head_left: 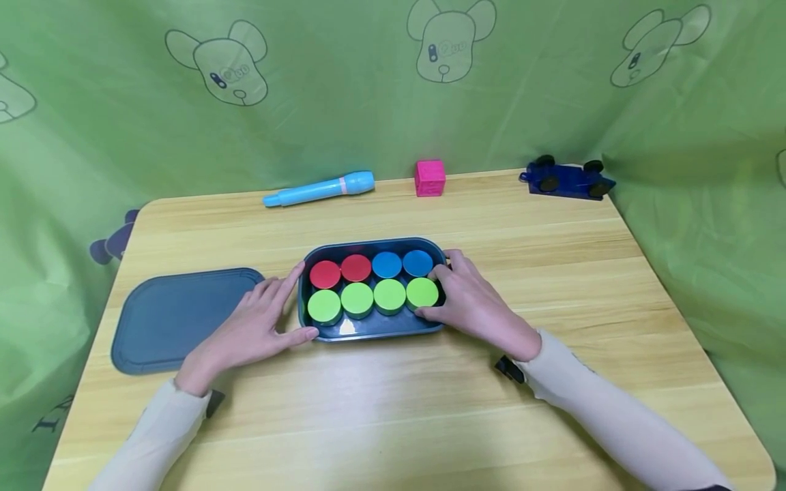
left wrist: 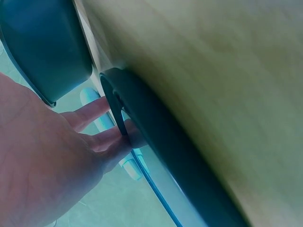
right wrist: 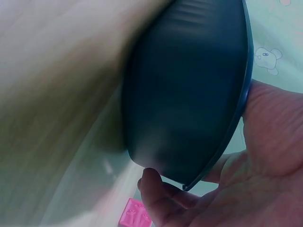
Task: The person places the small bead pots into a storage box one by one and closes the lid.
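A dark blue rectangular box (head_left: 368,332) holds two red round blocks (head_left: 356,267), two blue round blocks (head_left: 387,264) and a front row of several green round blocks (head_left: 357,300). My right hand (head_left: 475,300) reaches over the box's right end. Its thumb and index finger pinch the rightmost green block (head_left: 422,292), while other fingers lie outside the end wall in the right wrist view. My left hand (head_left: 254,324) spreads its fingers at the box's left end, thumb at the near corner. Beneath that hand lies a flat dark blue lid (head_left: 178,320).
Along the table's back edge lie a light blue toy microphone (head_left: 319,189), a pink cube (head_left: 430,178) and a dark blue toy car (head_left: 566,179). A green patterned curtain (head_left: 344,88) hangs behind the wooden table (head_left: 393,409).
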{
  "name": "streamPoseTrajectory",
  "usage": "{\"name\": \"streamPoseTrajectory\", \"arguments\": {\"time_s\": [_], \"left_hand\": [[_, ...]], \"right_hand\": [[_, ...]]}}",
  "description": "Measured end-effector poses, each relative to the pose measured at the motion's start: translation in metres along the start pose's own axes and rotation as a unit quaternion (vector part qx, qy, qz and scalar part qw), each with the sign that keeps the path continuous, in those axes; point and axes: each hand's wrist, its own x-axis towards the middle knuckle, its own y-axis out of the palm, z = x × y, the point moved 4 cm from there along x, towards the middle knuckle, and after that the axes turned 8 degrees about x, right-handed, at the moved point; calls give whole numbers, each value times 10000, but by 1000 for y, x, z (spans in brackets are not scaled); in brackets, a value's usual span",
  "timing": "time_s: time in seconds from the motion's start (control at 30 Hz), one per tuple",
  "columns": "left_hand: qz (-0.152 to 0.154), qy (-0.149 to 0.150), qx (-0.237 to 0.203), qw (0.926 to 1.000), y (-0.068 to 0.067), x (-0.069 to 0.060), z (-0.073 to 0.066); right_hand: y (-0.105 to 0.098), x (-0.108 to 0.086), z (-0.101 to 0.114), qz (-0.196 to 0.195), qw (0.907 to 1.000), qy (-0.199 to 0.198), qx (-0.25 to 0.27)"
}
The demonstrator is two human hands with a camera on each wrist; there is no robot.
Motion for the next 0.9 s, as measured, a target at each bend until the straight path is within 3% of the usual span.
{"name": "streamPoseTrajectory", "arguments": {"time_s": [0.23, 0.47, 0.77, 0.9], "left_hand": [[29, -49, -19, 10000, 0, -1, 1], [77, -129, -167, 9997, -2, -2, -2], [-432, -23, -48, 9991, -14, -15, -5], [-806, -109, -625, 9947, -23, -29, 5]], "right_hand": [[-1, -2, -1, -238, 9997, -60, 34], [-4, -10, -12, -578, 9949, -564, 596], [-3, -8, -40, 7, 9869, -811, 1393], [-3, -5, -48, 264, 9809, -921, 1695]]}}
